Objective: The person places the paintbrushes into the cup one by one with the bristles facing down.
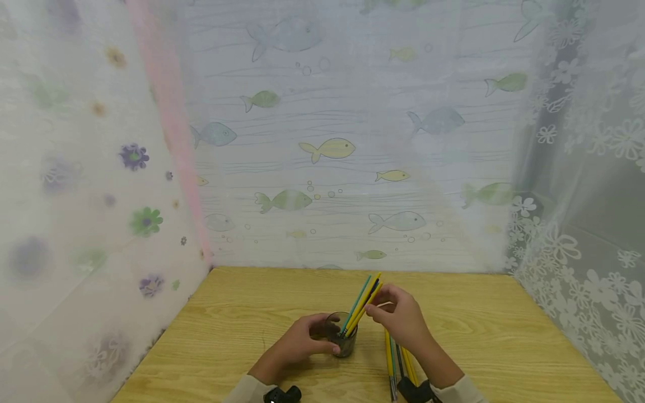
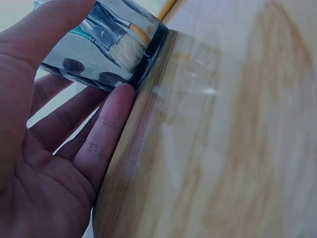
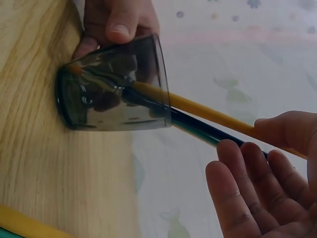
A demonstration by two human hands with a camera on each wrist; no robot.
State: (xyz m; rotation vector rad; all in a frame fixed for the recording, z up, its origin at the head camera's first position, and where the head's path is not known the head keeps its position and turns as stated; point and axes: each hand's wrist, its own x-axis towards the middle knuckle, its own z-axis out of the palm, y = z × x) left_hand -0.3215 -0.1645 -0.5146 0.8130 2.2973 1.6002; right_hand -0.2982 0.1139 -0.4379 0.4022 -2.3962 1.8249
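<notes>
Your left hand [image 1: 297, 342] is wrapping its grip around the smoky glass cup [image 1: 344, 336] standing on the bench [image 1: 504, 336]. Your right hand [image 1: 400, 316] is pinching the brushes [image 1: 360, 305] leaning out of it; more brushes are lying beside it.

Brushes [image 1: 360, 305] stand in cup [image 1: 345, 341]; others [image 1: 398, 361] lie right.

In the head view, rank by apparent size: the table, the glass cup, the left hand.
1. Table, by far the largest.
2. Left hand.
3. Glass cup, slightly smaller, partly hidden by the hand's fingers.
</notes>
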